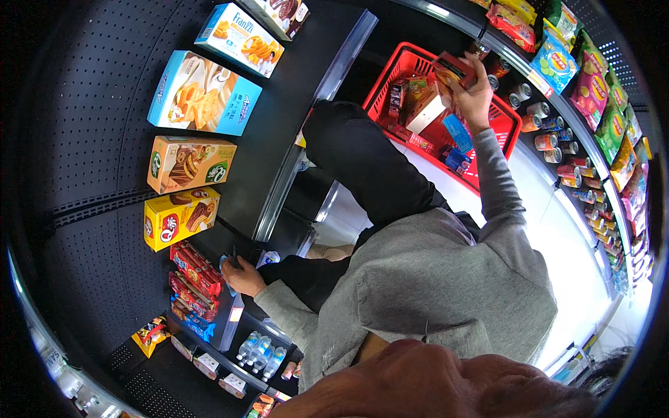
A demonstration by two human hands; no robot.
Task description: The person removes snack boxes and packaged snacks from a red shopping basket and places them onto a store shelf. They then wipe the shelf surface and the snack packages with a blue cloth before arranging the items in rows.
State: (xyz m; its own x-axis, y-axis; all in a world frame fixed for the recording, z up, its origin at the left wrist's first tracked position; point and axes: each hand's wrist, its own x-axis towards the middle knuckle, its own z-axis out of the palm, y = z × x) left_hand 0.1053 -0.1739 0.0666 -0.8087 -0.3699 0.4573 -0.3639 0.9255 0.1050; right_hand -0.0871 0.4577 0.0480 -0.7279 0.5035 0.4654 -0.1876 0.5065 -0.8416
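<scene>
My left hand (pixel 243 277) is at the shelf edge, its fingers closed on a small blue item (pixel 227 271) that is mostly covered. Just beyond it lie red cookie packets (pixel 196 269) and a blue packet (pixel 193 321). My right hand (pixel 473 91) grips a dark red box (pixel 453 68) above the far right side of a red plastic shopping basket (pixel 381 86). Inside the basket are several packaged goods, among them a white-sided box (pixel 426 111) and a light blue box (pixel 457 133). How far the gripped box reaches into the basket is unclear.
Boxed cakes stand on the black shelf (pixel 292 120), including a yellow box (pixel 183 217), an orange box (pixel 191 164) and a large blue-white box (pixel 204 94). Drink cans (pixel 543 141) and chip bags (pixel 590 89) line the right shelves. Water bottles (pixel 261 355) stand low, near my left arm.
</scene>
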